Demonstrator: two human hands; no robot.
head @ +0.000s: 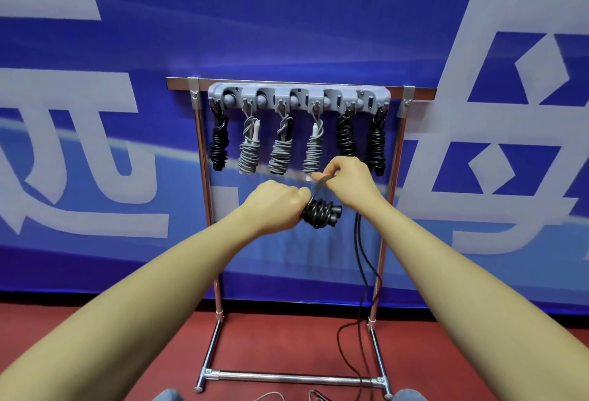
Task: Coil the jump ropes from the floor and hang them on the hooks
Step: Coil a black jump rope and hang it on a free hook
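A red floor [287, 346] is seen nearest, with the slack of a thin black jump rope [361, 273] trailing on it between the feet of a chrome tube stand [210, 346]. Ends of a pale cord [271, 396] and a dark cord [318, 396] are partly visible at the bottom edge; what they are cannot be told.

Above the slack, a tight bundle is held in front of the stand. The left hand [277, 206] is closed in a fist round the wound end of the black coil [320, 213], with two black handle ends projecting to the right. The right hand [345, 177] pinches a motion-blurred strand just above the coil; its grip is closed on the rope.

Judged handling: the cord is light, limp and springy, so the turns are likely to slip loose if tension is released. The handles are the stiff core and are best clamped together, while the free strand is taken close to the coil.

Behind, a grey plastic hook rail [299, 97] carries six wound ropes: black, three grey, two black. Every visible hook appears occupied. A blue banner [287, 18] with pale characters forms the background.
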